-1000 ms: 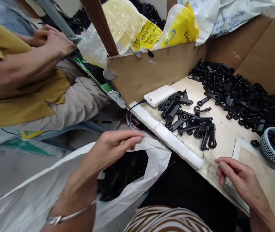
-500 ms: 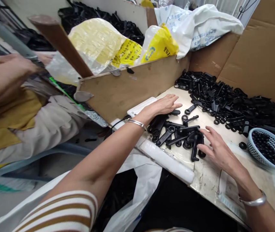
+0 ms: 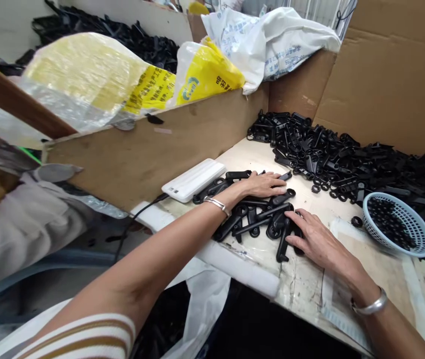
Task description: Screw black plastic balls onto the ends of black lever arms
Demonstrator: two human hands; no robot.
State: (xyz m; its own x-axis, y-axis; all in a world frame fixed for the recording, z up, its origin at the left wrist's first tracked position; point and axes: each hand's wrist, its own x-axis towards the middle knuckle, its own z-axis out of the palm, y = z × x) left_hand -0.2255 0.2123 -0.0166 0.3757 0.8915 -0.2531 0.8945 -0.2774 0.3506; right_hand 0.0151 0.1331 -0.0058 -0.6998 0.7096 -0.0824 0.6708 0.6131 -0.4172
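A small heap of black plastic arms with ringed ends [image 3: 253, 219] lies near the front edge of the table. My left hand [image 3: 263, 184] rests flat over the far side of this heap, fingers stretched out to the right. At the heap's right side is my right hand [image 3: 312, 237], its fingers apart and the fingertips touching the nearest black pieces. Neither hand is wrapped round a piece. Left of the heap lies a white power bank [image 3: 193, 179] with a black cable. Some pieces are hidden beneath my left hand.
A large pile of black parts [image 3: 332, 154] runs along the cardboard wall [image 3: 388, 85]. A light-blue basket [image 3: 369, 219] of small black pieces stands at right. A wooden partition [image 3: 152, 149] bounds the left, with plastic bags [image 3: 85, 75] over it. Another person's trousers [image 3: 14, 219] show at left.
The view has swung to the left person's side less, so the scene sits further left. My left hand has lowered onto the black pieces; my right hand stays at the heap's right side.
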